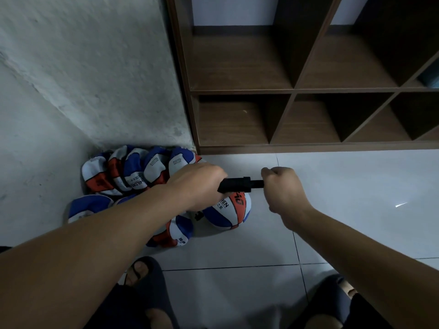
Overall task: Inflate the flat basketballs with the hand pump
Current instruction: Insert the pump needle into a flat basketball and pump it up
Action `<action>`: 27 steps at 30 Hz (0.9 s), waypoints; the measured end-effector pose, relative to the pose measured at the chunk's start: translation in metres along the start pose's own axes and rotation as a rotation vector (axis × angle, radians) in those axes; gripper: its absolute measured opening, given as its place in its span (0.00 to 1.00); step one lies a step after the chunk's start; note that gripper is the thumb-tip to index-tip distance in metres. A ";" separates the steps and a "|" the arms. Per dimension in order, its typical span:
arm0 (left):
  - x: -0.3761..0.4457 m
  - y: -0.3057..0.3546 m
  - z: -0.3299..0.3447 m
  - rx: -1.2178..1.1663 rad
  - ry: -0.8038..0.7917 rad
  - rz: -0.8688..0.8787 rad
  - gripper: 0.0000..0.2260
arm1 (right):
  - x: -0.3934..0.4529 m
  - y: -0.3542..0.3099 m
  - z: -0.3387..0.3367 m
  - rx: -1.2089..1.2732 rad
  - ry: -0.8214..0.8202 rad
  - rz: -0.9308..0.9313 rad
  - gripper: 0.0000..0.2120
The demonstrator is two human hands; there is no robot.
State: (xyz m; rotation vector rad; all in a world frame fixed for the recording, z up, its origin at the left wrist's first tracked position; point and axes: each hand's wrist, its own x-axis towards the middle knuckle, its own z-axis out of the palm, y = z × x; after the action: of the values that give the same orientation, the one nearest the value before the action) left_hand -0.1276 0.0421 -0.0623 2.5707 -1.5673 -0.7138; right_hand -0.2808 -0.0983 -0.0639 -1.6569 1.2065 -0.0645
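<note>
Shelf (292,91) beyond flat basketballs (123,172)

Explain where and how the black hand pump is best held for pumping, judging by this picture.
Probably with two grips: the left hand wrapped round the black hand pump on its thick barrel from the left, the right hand on the handle end from the right. It lies level, and its thinner rod slides along that line.

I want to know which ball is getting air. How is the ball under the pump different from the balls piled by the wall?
The ball under the pump looks round and plump; the balls by the wall are folded and crumpled flat. It sits alone on the tiles just below the black pump, which the left hand and right hand grip; the others lie heaped in the corner. All share blue, white and orange-red panels.
</note>
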 end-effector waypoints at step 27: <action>0.003 0.003 0.002 -0.065 0.092 -0.027 0.12 | 0.003 -0.010 -0.027 0.009 0.229 -0.158 0.20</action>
State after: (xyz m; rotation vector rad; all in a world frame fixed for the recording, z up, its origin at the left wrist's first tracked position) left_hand -0.1296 0.0385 -0.0647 2.5438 -1.4616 -0.6275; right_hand -0.2873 -0.1196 -0.0454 -1.7705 1.2388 -0.3655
